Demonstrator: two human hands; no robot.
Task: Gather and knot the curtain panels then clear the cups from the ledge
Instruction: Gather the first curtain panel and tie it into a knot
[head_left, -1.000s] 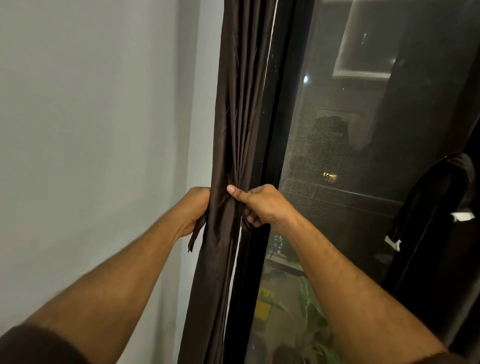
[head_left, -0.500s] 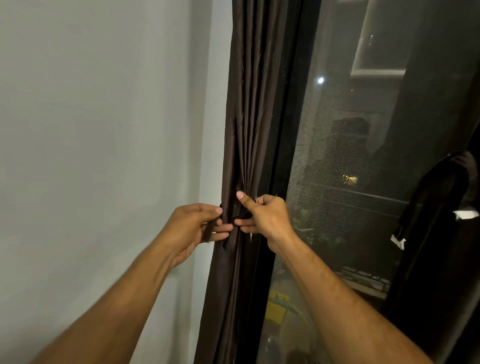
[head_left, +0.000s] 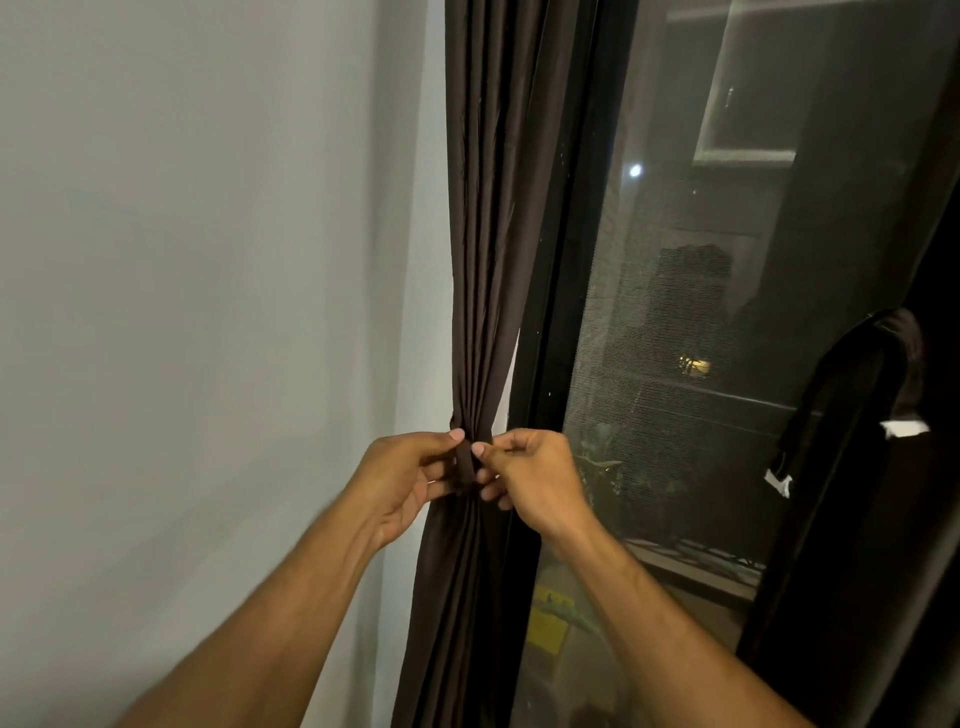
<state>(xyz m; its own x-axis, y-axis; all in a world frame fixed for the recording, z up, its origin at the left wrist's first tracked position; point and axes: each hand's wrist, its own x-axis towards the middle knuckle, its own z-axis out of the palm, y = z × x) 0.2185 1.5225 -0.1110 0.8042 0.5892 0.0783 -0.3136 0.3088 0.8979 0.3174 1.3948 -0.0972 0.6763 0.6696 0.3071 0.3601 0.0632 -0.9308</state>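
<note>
A dark brown curtain panel (head_left: 493, 234) hangs in tight folds between the wall and the black window frame. It is cinched at hand height by a narrow dark band (head_left: 466, 463). My left hand (head_left: 402, 480) pinches the band from the left with thumb and fingers. My right hand (head_left: 524, 473) pinches it from the right, thumb tip against the fabric. Below the hands the curtain spreads out again. A second dark curtain (head_left: 852, 493) hangs gathered at the right edge with white tags on it. No cups or ledge are in view.
A pale wall (head_left: 208, 312) fills the left half. The black window frame (head_left: 561, 260) runs beside the curtain, and the dark mesh-covered glass (head_left: 701, 364) shows reflections, plants and a yellow object below.
Both hands have closed in on the curtain, squeezing it into a narrow bundle. The fingers now pinch a band across the front of the gathered folds.
</note>
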